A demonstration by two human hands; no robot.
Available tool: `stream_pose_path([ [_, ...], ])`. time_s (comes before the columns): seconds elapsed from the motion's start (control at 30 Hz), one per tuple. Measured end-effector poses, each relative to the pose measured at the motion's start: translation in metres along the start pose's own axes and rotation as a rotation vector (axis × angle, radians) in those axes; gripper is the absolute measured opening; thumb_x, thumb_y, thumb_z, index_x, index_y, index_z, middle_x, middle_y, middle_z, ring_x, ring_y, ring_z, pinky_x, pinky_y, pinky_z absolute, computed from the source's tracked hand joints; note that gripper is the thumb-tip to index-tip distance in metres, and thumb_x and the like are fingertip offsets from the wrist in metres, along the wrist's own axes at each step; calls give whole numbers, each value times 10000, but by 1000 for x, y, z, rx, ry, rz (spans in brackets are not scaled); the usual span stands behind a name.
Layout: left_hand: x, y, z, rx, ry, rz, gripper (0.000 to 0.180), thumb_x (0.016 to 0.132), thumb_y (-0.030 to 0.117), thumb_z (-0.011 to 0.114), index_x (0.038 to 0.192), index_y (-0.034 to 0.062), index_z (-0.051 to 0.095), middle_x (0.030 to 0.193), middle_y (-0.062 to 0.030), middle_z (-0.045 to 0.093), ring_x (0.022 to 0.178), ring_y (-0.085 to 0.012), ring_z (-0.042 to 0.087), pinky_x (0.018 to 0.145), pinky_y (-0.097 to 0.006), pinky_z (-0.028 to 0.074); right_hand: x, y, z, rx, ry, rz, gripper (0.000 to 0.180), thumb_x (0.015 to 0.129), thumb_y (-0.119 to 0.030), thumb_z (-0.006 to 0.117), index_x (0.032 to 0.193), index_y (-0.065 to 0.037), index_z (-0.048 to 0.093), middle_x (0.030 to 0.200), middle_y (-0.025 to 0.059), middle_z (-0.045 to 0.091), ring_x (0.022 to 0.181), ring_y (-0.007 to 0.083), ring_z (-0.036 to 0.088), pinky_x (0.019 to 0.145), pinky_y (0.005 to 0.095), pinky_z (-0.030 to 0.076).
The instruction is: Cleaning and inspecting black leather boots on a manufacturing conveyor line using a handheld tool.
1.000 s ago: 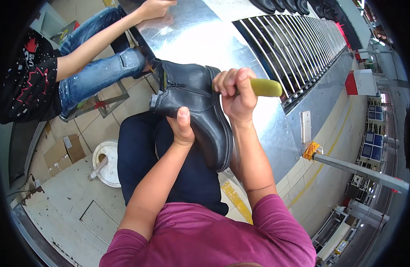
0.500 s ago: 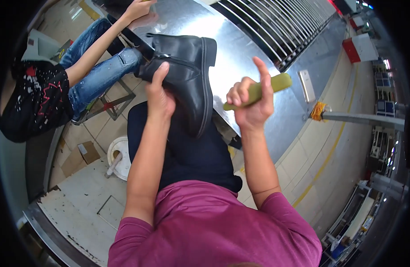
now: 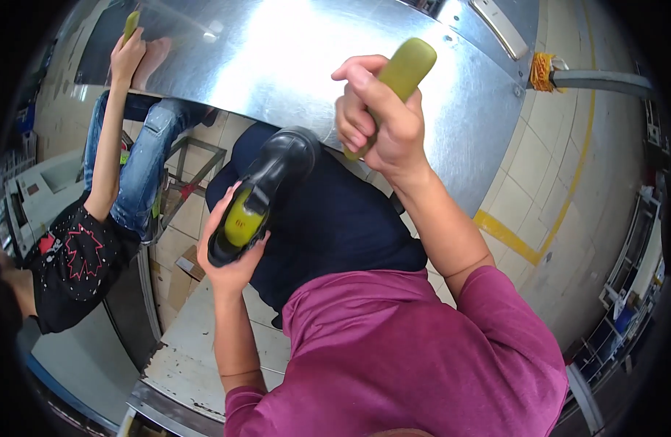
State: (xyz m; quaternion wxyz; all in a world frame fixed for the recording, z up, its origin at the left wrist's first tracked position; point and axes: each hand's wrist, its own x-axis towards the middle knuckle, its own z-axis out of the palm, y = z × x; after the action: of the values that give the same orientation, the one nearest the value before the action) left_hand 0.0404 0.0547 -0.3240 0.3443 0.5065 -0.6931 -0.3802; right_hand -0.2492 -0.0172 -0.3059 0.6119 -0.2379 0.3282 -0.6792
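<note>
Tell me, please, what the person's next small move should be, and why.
Perhaps bring the right hand, with its green tool, closer to the black boot: the left hand holds the boot around its opening, while the tool is held up, apart from it.

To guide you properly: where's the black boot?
In the head view, left of centre: the black boot is in the left hand, gripped around its open top, over the dark trousers.
</note>
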Motion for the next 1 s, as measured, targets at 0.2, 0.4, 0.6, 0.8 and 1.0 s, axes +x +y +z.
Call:
stream_pose_path([
  [0.2, -5, -2, 3, -204, 53, -182, 869, 672, -75, 890, 1441, -18, 490, 1396, -134, 574, 1243, -229, 587, 1082, -369, 459, 7, 35, 2, 122, 86, 64, 252, 994, -249, 641, 932, -9, 598, 511, 0, 387, 403, 105, 394, 380, 268, 335],
  [0.4, -12, -13, -1, -127, 81, -383, 876, 673, -61, 908, 1433, 2, 477, 1401, -119, 569, 1264, -240, 566, 1092, -381, 451, 17, 60, -1, 241, 213, 148, 267, 1006, -273, 624, 859, -58, 565, 507, -11, 391, 400, 108, 390, 376, 264, 345],
  [0.6, -6, -5, -2, 29, -48, -432, 861, 694, 9, 914, 1424, 14, 458, 1491, -194, 531, 1394, -325, 497, 1172, -445, 377, 27, 73, -8, 388, 228, 210, 277, 1010, -292, 627, 849, -76, 563, 504, -15, 386, 394, 114, 388, 371, 278, 351],
  [0.8, 0, -15, -2, 33, -76, -282, 833, 723, 92, 924, 1412, 17, 462, 1478, -198, 543, 1424, -360, 474, 1205, -483, 325, 34, 80, -9, 465, 187, 217, 277, 1053, -288, 546, 867, -85, 579, 501, -17, 377, 390, 113, 377, 372, 277, 346],
  [1.0, 15, -8, 1, 81, -137, -77, 758, 751, 78, 893, 1384, 22, 479, 1467, -244, 542, 1419, -405, 471, 1223, -563, 266, 36, 78, 1, 392, 203, 176, 298, 1070, -289, 504, 875, -76, 577, 506, -20, 371, 392, 108, 371, 376, 277, 334],
])
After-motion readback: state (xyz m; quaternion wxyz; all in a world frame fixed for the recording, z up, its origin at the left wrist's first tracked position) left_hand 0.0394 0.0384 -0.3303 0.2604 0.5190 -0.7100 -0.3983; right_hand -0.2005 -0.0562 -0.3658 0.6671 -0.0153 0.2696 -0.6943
